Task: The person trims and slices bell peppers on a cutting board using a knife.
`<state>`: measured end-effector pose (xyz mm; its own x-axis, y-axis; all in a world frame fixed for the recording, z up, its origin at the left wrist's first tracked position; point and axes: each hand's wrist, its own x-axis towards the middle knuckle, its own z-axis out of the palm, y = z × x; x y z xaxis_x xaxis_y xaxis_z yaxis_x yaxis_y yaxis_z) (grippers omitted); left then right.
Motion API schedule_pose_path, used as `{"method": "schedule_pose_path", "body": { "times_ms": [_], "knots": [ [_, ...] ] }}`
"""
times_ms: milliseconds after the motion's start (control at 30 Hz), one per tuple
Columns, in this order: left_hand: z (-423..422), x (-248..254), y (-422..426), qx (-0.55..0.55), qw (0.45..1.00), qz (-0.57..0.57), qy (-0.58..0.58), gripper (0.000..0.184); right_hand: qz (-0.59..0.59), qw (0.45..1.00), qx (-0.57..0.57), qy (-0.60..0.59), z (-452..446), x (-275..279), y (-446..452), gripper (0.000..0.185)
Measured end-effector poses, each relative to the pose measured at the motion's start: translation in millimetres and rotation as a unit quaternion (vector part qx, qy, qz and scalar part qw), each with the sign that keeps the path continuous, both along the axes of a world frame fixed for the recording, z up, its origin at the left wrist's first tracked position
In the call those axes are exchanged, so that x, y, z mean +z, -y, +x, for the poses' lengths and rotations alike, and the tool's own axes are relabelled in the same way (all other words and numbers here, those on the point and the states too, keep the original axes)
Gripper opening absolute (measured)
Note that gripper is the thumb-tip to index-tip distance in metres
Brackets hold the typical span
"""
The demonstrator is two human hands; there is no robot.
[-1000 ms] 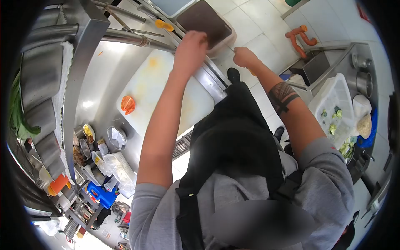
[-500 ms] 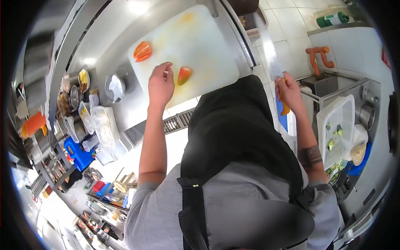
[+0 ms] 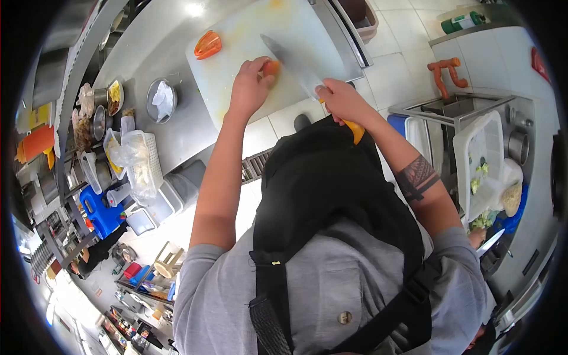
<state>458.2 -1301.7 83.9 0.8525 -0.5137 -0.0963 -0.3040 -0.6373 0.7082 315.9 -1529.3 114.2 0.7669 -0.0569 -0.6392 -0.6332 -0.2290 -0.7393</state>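
- My left grip (image 3: 249, 87) is partly closed around the red piece (image 3: 271, 67) over the board (image 3: 296, 29).
- My right grip (image 3: 343, 102) is closed on the knife (image 3: 300, 72), blade beside the piece.
- Positioning seems underway; blade movement needs clear fingertips.

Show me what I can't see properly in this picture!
All in the head view:
- Part of the red piece: behind the left hand.
- Part of the knife's handle: inside the right hand.
- The rest of the brown bin: cut off by the top edge.
- What's in the plastic bag: too small and blurry.
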Motion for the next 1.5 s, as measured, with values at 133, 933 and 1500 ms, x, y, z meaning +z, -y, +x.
{"method": "schedule_pose_path", "body": {
  "times_ms": [133, 933, 1500],
  "knots": [
    [-0.3, 0.9, 1.3, 0.007, 1.0, 0.002, -0.002, 0.046, -0.027, 0.999, 0.024, -0.009, -21.3, 6.6, -2.1, 0.036],
    [-11.9, -11.2, -11.7, 0.086, 0.996, -0.025, -0.027, 0.051, -0.251, 0.94, 0.229, 0.028, -95.8, 20.5, -33.0, 0.03],
    [4.3, -7.1, -22.3, -0.009, 0.987, 0.097, 0.126, 0.043, -0.365, 0.903, 0.21, 0.082, -110.7, 77.2, 12.7, 0.023]
  ]
}}
